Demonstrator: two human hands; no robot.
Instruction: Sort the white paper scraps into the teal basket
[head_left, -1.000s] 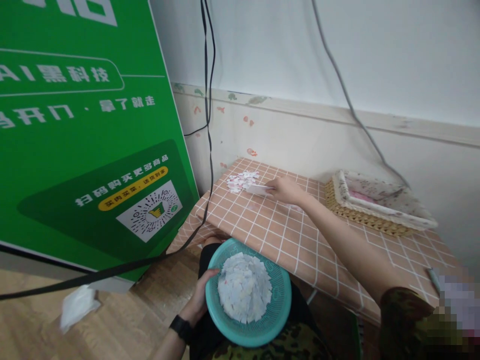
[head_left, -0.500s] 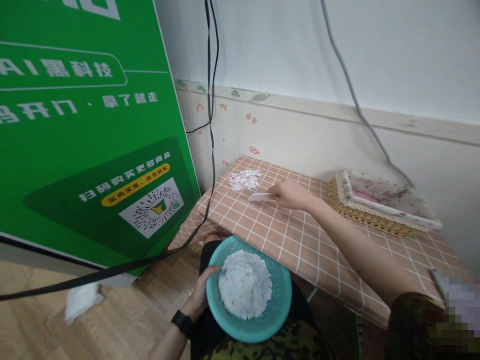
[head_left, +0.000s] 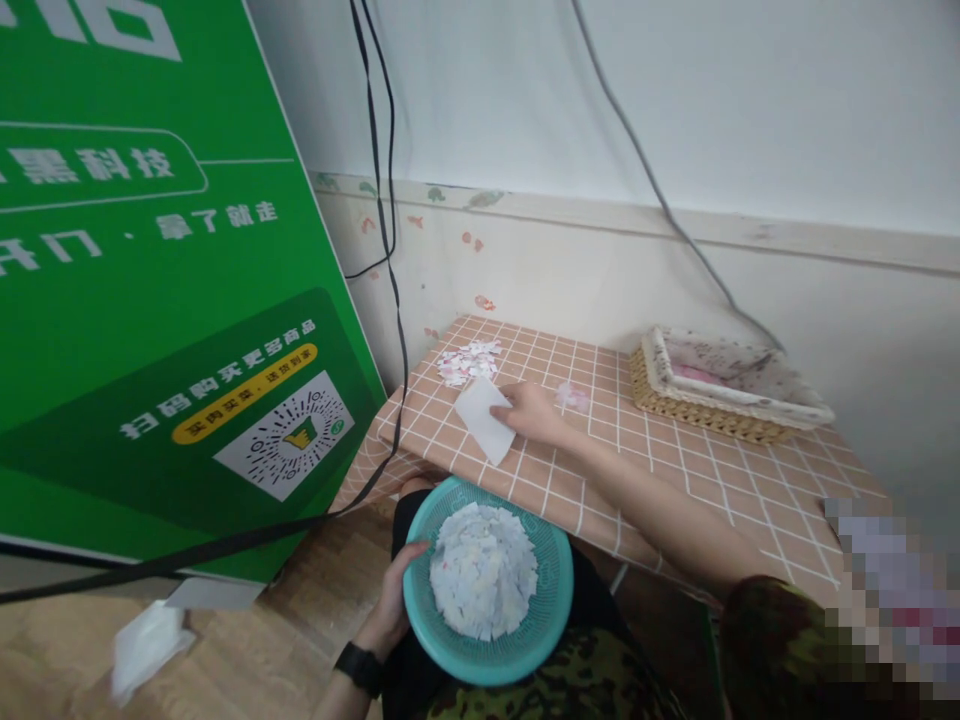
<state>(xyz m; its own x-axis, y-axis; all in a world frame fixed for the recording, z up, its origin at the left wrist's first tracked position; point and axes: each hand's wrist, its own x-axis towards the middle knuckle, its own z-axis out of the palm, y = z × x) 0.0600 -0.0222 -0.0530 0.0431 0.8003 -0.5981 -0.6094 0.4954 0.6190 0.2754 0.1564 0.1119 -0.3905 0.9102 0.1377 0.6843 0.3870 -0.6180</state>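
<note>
I saw the right hand [head_left: 532, 412], pinching a white card [head_left: 484, 418], turn it from edge-on to broad-faced over the table [head_left: 570, 470] beside the paper scraps [head_left: 469, 362], apparently leaving those ungathered, while the left hand [head_left: 394, 590] gripped the heaped teal basket [head_left: 487, 668].

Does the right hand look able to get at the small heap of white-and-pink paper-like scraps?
Probably yes: the right hand is close by, and the heap lies mostly uncovered, though the flat white card it holds may need setting down first.
</note>
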